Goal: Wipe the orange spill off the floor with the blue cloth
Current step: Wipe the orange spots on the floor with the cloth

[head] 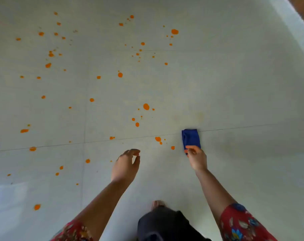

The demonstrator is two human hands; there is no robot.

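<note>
Orange spill (146,106) is scattered as several drops and blobs over the pale tiled floor (243,84), mostly left and centre. A small folded blue cloth (190,137) lies on the floor just right of the nearest drops (158,139). My right hand (197,158) reaches down to the cloth's near end, its fingertips curled over that edge and pinching it. My left hand (126,164) hovers to the left of the cloth with loosely curled fingers and holds nothing.
My bare foot (157,204) and dark trouser leg (165,225) stand on the floor below the hands. A tile seam (95,141) runs across under the cloth. A wall base (297,32) slants along the upper right.
</note>
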